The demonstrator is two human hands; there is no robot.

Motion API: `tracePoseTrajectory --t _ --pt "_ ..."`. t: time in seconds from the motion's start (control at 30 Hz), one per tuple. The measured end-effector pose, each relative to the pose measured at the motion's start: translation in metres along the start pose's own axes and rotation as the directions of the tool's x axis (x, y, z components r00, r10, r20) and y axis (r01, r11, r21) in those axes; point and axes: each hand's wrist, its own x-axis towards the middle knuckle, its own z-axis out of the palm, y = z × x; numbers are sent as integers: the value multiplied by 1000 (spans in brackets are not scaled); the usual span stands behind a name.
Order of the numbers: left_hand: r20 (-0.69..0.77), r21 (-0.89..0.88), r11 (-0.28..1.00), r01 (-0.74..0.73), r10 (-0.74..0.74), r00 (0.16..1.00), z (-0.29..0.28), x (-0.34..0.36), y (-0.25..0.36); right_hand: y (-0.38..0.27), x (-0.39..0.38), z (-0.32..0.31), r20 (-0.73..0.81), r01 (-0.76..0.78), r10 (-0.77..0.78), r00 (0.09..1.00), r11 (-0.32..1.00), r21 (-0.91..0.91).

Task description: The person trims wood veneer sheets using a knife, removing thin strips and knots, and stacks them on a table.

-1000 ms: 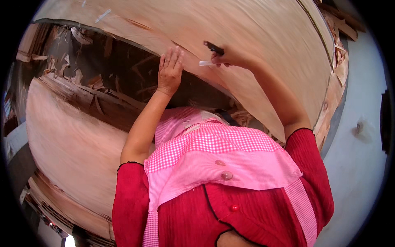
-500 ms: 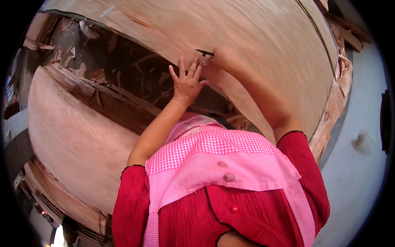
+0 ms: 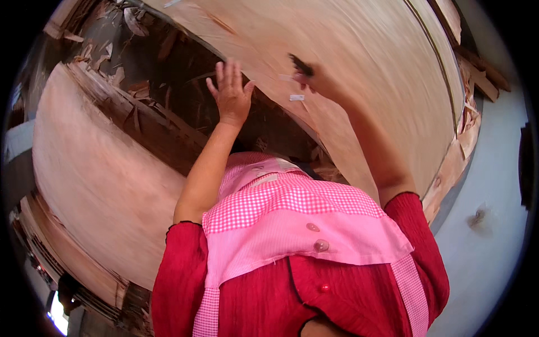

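Observation:
My left hand (image 3: 230, 95) has its fingers apart and holds nothing, at the long edge of the upper pale wood veneer sheet (image 3: 359, 45), beside the dark gap. My right hand (image 3: 317, 78), blurred, grips a black tool (image 3: 300, 64) over that sheet, with a faint translucent white strip (image 3: 284, 77) by its fingers. A short white piece of tape (image 3: 297, 98) lies on the sheet just below that hand. Another white strip (image 3: 172, 3) is at the top. I wear a pink checked apron (image 3: 292, 202).
A second veneer sheet (image 3: 101, 168) lies at the left, across a dark gap littered with torn veneer scraps (image 3: 135, 92). Stacked sheets (image 3: 67, 241) show at lower left. Broken veneer pieces (image 3: 474, 78) line the right side beside a pale grey surface (image 3: 471, 253).
A short white tape piece now shows on the sheet. Since half a second ago my left hand has moved up and left, and my right hand slightly rightward with the black tool.

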Motion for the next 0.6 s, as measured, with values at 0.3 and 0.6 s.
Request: tracePoseTrajectory --t 0.3,0.6 --pt "16 -92 995 -37 39 999 12 2 -18 -57 111 41 155 172 -85 984 666 -726" --pt "39 60 994 -89 87 995 1 8 -12 -57 112 36 155 41 70 985 786 -617"
